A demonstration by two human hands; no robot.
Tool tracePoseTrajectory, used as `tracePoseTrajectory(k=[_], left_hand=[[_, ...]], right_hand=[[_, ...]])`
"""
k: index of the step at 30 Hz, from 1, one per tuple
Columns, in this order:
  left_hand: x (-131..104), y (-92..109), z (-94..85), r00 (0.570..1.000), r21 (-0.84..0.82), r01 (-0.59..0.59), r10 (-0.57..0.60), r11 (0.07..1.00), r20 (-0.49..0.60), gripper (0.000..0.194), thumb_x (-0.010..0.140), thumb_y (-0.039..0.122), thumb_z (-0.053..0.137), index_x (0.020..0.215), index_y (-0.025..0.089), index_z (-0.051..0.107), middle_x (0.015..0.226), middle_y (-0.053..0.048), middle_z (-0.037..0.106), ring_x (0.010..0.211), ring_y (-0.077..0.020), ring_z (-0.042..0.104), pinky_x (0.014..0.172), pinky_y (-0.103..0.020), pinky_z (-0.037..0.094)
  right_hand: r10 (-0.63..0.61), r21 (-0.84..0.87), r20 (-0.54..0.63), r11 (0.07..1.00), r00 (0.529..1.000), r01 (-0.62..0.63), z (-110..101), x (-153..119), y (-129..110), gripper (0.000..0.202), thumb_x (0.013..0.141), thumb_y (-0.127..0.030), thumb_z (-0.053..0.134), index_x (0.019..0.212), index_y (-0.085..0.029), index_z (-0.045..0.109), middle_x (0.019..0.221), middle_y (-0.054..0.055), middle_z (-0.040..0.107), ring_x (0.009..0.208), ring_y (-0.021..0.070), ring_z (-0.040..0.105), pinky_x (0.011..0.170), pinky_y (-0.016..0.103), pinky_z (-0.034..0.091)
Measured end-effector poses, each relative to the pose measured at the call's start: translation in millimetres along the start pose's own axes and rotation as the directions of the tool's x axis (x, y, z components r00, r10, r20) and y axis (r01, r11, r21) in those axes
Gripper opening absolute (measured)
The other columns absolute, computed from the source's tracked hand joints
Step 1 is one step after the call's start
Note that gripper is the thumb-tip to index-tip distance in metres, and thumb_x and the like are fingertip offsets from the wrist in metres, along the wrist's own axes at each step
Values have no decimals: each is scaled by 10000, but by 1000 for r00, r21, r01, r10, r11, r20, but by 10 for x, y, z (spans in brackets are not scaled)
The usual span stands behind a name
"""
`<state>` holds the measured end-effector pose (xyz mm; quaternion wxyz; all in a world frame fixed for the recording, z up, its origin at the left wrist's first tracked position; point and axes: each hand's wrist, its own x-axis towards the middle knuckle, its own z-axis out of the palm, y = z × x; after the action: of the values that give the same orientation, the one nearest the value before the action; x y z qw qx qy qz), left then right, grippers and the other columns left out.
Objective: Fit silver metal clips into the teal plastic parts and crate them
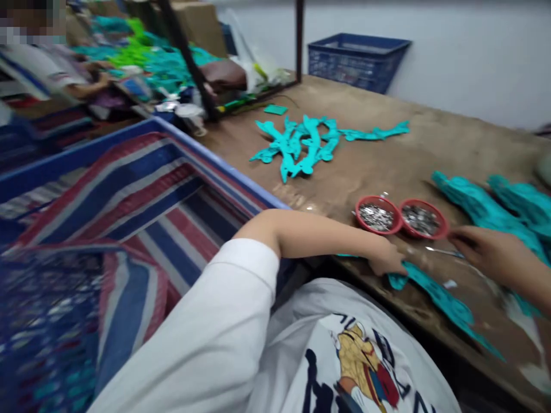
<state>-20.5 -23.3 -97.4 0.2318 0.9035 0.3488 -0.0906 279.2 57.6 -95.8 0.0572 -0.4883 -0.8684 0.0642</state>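
Note:
My left hand (387,258) is closed on one end of a long, thin turquoise piece (445,295), perhaps moulded plastic or rubber, which lies along the table's front edge. My right hand (488,252) is beside the right-hand one of two red bowls, its fingertips pinched near the rim. Whatever those fingers hold is too small or blurred to make out. Small shiny metal parts fill the left red bowl (357,221) and the right red bowl (443,232). Just below the right fingers lies a thin silvery tool (443,251).
More turquoise pieces (316,146) lie mid-table, and larger ones (482,201) at right. A blue crate (228,172) lined with striped cloth (172,223) stands at left. Another blue basket (357,46) is by the wall. A co-worker (81,80) sits at far left.

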Motion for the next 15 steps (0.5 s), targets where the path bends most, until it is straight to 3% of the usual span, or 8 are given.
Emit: tracePoseTrajectory(k=[3,5,7,10,15], left_hand=[[49,-81,52,983,127,-127,109,984,145,1071,733,25,817,1756,341,831,1960,-147,652,1721,-483,685,1317,-603,674],[56,-123,55,977,191,-160,128,968,173,1092,820,31,805,1863,346,729,2007,-177,586,1734,-499,664,1299,-622,676],[39,-147,34,974,235,-176,135,956,180,1034,895,52,813,1875,363,709,1998,-179,593,1705,-491,682,1276,-602,684],[-9,-158,-13,977,278,-177,134,944,166,910,1010,36,741,1841,407,733,1965,-160,631,1655,-452,724,1235,-563,701],[-41,-145,-77,975,306,-196,154,932,159,799,1129,27,605,1802,428,764,1931,-163,661,1614,-424,751,1201,-535,703]], right_hand=[[-29,-99,121,994,992,41,-42,213,-125,439,1178,-176,596,1393,-115,974,1444,285,915,1319,461,910,1182,529,711],[1,-160,166,987,986,26,-34,451,-217,509,1202,-135,556,1511,-21,944,1546,306,879,1441,450,875,1251,486,666],[10,-162,184,987,983,20,46,681,-291,561,1143,-74,575,1568,-72,941,1566,236,893,1452,394,876,1232,417,660],[-54,-162,227,982,972,93,236,928,-347,527,1089,-111,679,1509,-188,986,1508,148,931,1318,328,903,1107,347,671],[-73,-173,240,978,968,117,350,1060,-261,355,1084,-189,739,1277,-250,1030,1198,122,969,1045,293,873,918,338,626]])
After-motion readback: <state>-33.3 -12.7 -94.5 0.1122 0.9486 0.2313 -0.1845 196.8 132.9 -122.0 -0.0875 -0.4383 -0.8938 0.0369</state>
